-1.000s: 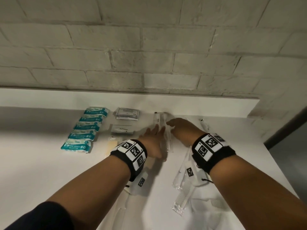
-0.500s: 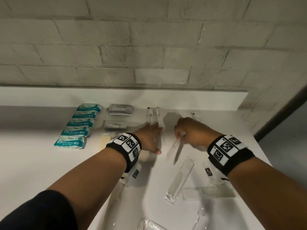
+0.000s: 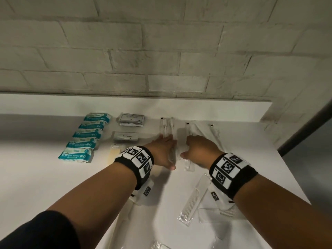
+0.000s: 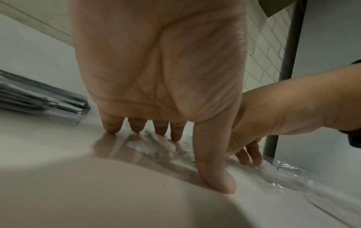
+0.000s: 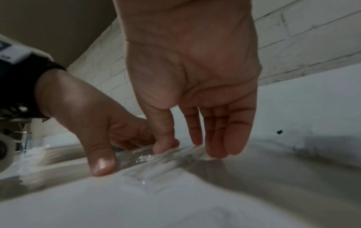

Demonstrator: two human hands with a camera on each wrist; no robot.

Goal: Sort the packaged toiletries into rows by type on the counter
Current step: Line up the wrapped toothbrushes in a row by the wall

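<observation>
both your hands lie side by side on the counter (image 3: 36, 177) with fingers straight. your left hand (image 3: 162, 150) presses flat on a clear-wrapped toothbrush pack (image 3: 167, 127), fingertips (image 4: 111, 126) and thumb touching down. your right hand (image 3: 200, 150) rests just beside it, holding nothing, its fingertips (image 5: 215, 146) on the crinkled wrap of the neighbouring toothbrush pack (image 3: 189, 127). left of your hands sit grey sachets (image 3: 132, 120), then a row of five teal wipe packs (image 3: 84, 139). nearer you, under your right wrist, lies a wrapped comb (image 3: 193, 200).
</observation>
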